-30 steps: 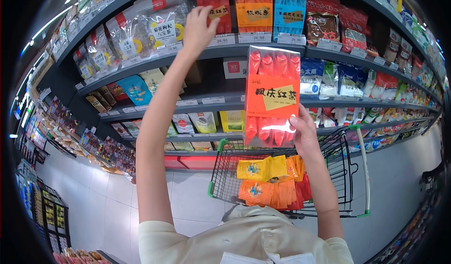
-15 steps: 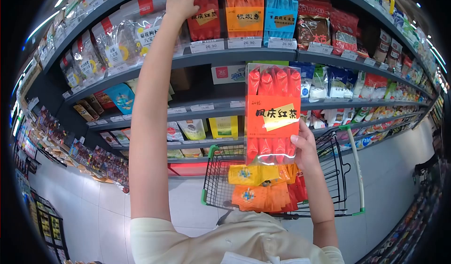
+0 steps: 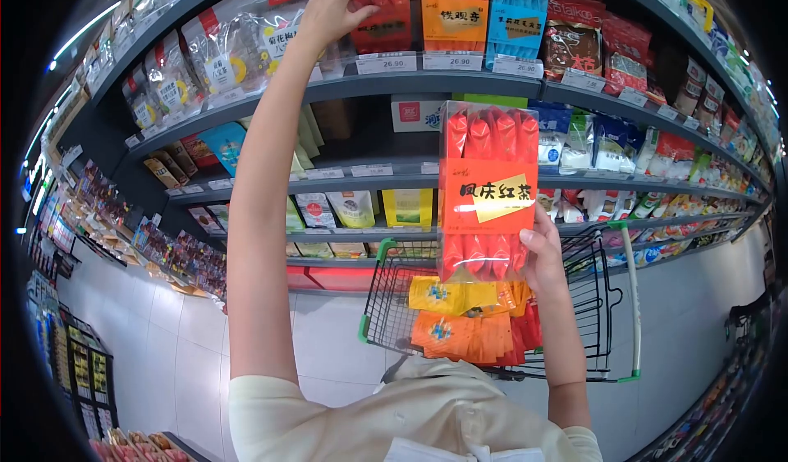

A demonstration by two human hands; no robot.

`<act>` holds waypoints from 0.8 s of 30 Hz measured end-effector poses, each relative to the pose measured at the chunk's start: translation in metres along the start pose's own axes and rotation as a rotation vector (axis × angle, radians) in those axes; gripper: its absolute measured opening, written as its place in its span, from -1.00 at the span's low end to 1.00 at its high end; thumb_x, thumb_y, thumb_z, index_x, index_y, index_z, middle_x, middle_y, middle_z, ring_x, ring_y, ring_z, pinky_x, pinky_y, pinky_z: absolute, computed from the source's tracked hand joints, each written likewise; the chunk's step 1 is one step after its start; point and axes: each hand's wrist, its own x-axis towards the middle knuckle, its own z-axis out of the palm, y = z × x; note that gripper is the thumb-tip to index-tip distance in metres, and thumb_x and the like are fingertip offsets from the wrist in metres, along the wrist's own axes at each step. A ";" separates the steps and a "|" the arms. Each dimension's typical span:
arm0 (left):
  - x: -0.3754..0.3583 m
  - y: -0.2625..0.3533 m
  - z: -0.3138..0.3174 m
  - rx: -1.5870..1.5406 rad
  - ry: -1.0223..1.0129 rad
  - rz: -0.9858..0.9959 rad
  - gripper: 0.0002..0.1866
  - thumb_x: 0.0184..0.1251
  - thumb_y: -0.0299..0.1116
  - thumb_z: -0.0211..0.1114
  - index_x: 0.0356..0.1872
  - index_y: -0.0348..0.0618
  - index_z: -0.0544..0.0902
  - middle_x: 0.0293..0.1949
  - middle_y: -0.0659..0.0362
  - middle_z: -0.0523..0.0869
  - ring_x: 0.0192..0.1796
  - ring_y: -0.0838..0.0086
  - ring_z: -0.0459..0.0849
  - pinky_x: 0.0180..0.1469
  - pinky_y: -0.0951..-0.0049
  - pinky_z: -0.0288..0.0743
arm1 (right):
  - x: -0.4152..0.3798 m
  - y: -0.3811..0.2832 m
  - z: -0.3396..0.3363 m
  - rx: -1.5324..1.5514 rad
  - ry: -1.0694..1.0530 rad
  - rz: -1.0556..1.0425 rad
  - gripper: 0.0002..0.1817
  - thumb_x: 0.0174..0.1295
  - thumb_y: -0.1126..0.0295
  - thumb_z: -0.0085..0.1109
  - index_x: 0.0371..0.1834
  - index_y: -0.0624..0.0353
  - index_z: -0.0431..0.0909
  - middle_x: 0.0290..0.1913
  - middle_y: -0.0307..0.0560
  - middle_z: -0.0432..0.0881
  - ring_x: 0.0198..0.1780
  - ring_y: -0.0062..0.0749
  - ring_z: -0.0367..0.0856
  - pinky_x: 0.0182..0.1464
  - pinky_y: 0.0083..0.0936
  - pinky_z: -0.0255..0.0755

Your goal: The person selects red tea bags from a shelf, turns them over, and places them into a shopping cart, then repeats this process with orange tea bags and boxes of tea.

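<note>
My right hand [image 3: 543, 252] grips the lower right edge of a clear box of red sachets [image 3: 490, 195] with an orange-red label, held upright above the cart. On the upper shelf, my left hand [image 3: 335, 4] reaches up with fingers apart and nothing in its grasp. Just right of it stands a similar red pack [image 3: 384, 14], darker and set back behind the shelf edge. An orange pack [image 3: 454, 10] and a blue pack [image 3: 516, 22] stand further right.
Below the held box, a wire shopping cart [image 3: 386, 306] with green corners carries yellow packets [image 3: 443, 294], orange packets [image 3: 460, 336] and red ones. Clear tea bags [image 3: 222, 59] line the upper shelf at left. Lower shelves [image 3: 361, 170] hold more bagged goods.
My left hand has opened wider beside the red pack, which now appears darker and further back. The shelves have shifted right in view, and the held box sits slightly further right.
</note>
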 end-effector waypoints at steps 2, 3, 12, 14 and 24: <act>-0.006 0.009 -0.013 -0.192 -0.110 -0.069 -0.40 -0.19 -0.23 0.42 0.00 -0.08 0.48 0.01 -0.17 0.39 0.07 -0.02 0.38 0.04 0.12 0.33 | 0.000 0.001 -0.001 0.010 -0.008 -0.005 -0.25 -0.10 0.37 0.17 0.23 0.33 0.11 0.04 0.04 0.44 0.09 -0.39 0.41 0.13 -0.54 0.23; -0.008 0.012 -0.019 -0.288 -0.164 -0.105 -0.39 -0.19 -0.22 0.42 0.01 -0.08 0.47 0.04 -0.18 0.37 0.07 -0.03 0.38 0.03 0.12 0.35 | 0.001 0.002 -0.001 0.013 -0.014 -0.009 -0.25 -0.10 0.37 0.17 0.23 0.33 0.12 0.05 0.04 0.44 0.10 -0.38 0.40 0.14 -0.53 0.22; -0.036 0.020 -0.009 0.001 0.172 0.293 -0.39 -0.17 -0.31 0.44 0.04 0.02 0.46 -0.04 0.03 0.41 -0.05 0.18 0.42 -0.03 0.31 0.37 | -0.002 -0.004 0.000 -0.055 -0.033 -0.046 -0.28 -0.11 0.36 0.16 0.19 0.32 0.15 0.01 -0.01 0.45 0.05 -0.40 0.43 0.08 -0.55 0.27; -0.034 0.029 -0.019 0.041 0.300 0.385 -0.40 -0.12 -0.30 0.43 0.05 0.04 0.44 -0.02 0.06 0.39 -0.05 0.27 0.43 -0.04 0.38 0.39 | -0.003 -0.004 -0.001 -0.045 -0.033 -0.068 -0.29 -0.10 0.35 0.14 0.19 0.32 0.16 0.00 -0.02 0.45 0.04 -0.41 0.44 0.06 -0.55 0.30; -0.063 0.112 -0.068 -0.897 0.356 -0.465 -0.58 0.01 -0.36 0.38 -0.09 -0.24 0.47 -0.16 0.14 0.48 -0.12 0.51 0.48 -0.07 0.54 0.37 | -0.006 -0.013 -0.013 0.112 -0.002 -0.236 -0.34 -0.06 0.26 0.05 0.15 0.35 0.20 0.01 0.01 0.44 0.03 -0.36 0.45 0.07 -0.47 0.34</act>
